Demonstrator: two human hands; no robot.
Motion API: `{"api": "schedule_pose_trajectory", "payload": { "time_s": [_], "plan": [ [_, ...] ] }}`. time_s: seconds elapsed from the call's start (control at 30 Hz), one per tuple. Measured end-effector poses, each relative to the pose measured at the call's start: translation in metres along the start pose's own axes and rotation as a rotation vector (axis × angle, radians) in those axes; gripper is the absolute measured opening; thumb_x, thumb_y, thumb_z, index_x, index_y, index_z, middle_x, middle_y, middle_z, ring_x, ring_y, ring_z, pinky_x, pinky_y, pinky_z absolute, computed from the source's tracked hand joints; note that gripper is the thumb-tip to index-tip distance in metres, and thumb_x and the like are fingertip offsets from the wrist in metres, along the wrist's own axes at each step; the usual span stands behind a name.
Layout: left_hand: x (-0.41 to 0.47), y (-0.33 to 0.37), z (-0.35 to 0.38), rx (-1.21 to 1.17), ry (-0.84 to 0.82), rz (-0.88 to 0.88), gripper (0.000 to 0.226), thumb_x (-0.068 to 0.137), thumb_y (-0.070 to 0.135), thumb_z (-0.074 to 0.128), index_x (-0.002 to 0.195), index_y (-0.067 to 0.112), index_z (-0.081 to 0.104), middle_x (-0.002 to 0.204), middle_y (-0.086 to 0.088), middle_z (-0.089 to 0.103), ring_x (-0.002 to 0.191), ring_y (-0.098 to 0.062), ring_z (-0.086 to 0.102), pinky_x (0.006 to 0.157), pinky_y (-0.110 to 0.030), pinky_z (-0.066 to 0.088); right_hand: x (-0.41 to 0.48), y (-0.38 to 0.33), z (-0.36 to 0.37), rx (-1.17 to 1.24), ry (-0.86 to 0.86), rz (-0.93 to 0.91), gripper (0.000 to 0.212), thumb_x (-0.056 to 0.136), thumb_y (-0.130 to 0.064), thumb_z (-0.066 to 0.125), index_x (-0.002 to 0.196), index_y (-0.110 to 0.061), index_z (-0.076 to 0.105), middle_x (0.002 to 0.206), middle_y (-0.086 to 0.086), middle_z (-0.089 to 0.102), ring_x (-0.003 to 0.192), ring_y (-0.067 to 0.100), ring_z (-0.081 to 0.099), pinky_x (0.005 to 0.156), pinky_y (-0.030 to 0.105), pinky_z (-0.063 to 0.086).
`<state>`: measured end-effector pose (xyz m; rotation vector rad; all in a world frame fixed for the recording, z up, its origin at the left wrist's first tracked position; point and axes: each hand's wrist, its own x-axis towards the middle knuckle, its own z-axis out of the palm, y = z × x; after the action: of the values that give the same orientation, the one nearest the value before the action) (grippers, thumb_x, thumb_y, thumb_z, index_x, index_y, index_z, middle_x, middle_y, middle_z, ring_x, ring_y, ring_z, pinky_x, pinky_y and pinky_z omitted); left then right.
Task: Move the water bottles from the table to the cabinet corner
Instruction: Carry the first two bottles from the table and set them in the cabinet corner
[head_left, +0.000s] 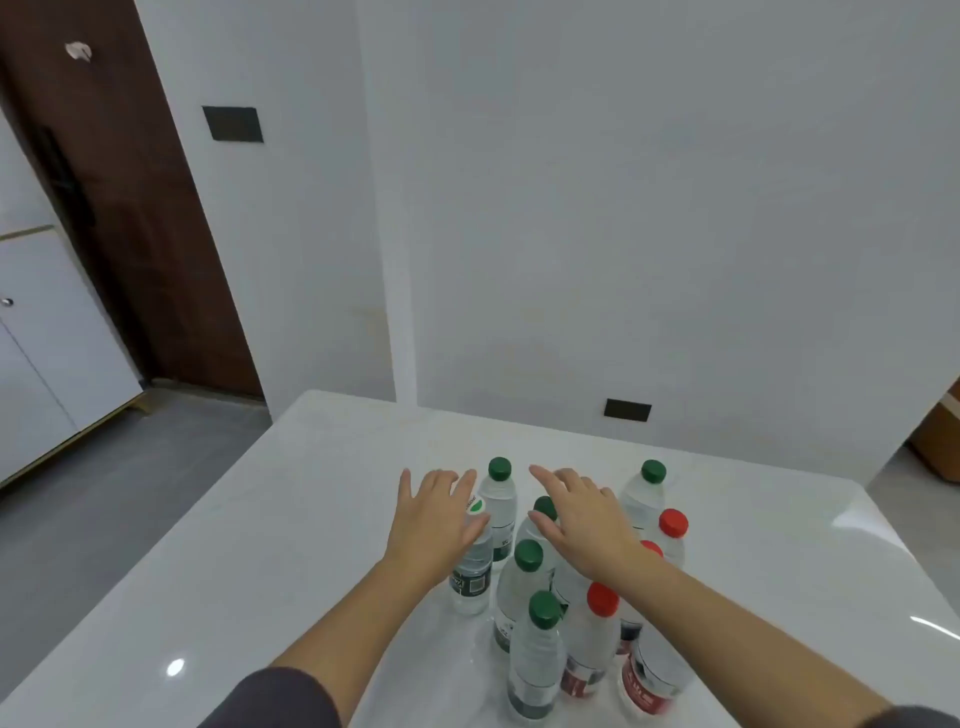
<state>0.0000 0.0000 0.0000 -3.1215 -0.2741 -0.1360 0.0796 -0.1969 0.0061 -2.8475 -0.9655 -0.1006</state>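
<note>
Several clear water bottles stand grouped on the white table (270, 545), some with green caps and some with red caps. My left hand (434, 519) hovers with straight fingers over the leftmost bottle (472, 571), whose white-and-green cap shows between my fingers. My right hand (584, 519) is spread flat above a green-capped bottle (543, 512) in the middle of the group. A green-capped bottle (500, 488) stands between my two hands. Red-capped bottles (602, 623) stand at the right and front. Neither hand grips anything.
A white cabinet (47, 353) with a small knob stands on the left beside a dark brown door (130, 208). Grey floor (114, 493) lies between the cabinet and the table. White walls close in behind the table, with a dark socket plate (627, 410) low down.
</note>
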Motion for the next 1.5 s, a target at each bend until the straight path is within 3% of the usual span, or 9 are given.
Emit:
{"api": "schedule_pose_trajectory", "payload": {
  "time_s": [0.13,0.27,0.37,0.6,1.07,1.5],
  "plan": [
    [0.006,0.004,0.007,0.013,0.031,0.038,0.047,0.099,0.051,0.032,0.136,0.024,0.042,0.124,0.003,0.057,0.115,-0.019,0.049,0.103,-0.04,0.029,0.009,0.0,0.003,0.046,-0.159,0.025,0.053,0.101,-0.047,0.04,0.149,-0.027,0.029,0.13,0.003,0.053,0.105,0.021,0.057,0.086,0.033,0.051],
    [0.011,0.004,0.012,-0.011,-0.017,0.056,0.036,0.099,0.045,0.039,0.125,0.021,0.045,0.11,0.001,0.06,0.097,-0.022,0.057,0.084,-0.036,0.036,0.019,0.0,0.005,0.003,-0.245,0.07,0.041,0.1,-0.044,0.043,0.132,-0.019,0.042,0.114,0.005,0.056,0.092,0.024,0.058,0.075,0.034,0.051],
    [0.012,0.002,0.017,-0.114,-0.033,0.031,0.031,0.098,0.043,0.043,0.119,0.021,0.044,0.103,0.001,0.064,0.087,-0.023,0.061,0.078,-0.035,0.037,0.022,0.001,0.007,0.014,-0.268,0.084,0.033,0.099,-0.044,0.045,0.117,-0.016,0.045,0.099,0.003,0.057,0.085,0.024,0.059,0.071,0.034,0.051],
    [-0.008,-0.023,0.018,-0.245,-0.004,-0.055,0.027,0.099,0.043,0.043,0.116,0.023,0.044,0.101,0.002,0.066,0.082,-0.024,0.06,0.078,-0.034,0.036,0.027,-0.012,0.008,0.107,-0.188,0.098,0.026,0.096,-0.043,0.051,0.102,-0.019,0.047,0.091,0.0,0.06,0.08,0.022,0.06,0.074,0.039,0.054],
    [-0.065,-0.094,0.009,-0.2,-0.004,-0.196,0.026,0.098,0.04,0.044,0.119,0.025,0.044,0.104,0.005,0.065,0.087,-0.023,0.062,0.083,-0.034,0.034,0.041,-0.09,0.003,0.145,-0.176,-0.058,0.029,0.095,-0.044,0.052,0.107,-0.017,0.051,0.09,0.001,0.061,0.074,0.02,0.058,0.058,0.031,0.043],
    [-0.104,-0.123,0.003,-0.208,0.01,-0.216,0.026,0.099,0.04,0.043,0.12,0.024,0.045,0.102,0.005,0.064,0.083,-0.024,0.056,0.089,-0.034,0.038,0.018,-0.131,0.031,0.251,-0.167,-0.115,0.028,0.095,-0.043,0.053,0.108,-0.018,0.052,0.094,0.0,0.063,0.081,0.019,0.06,0.068,0.034,0.05]
  ]
}}
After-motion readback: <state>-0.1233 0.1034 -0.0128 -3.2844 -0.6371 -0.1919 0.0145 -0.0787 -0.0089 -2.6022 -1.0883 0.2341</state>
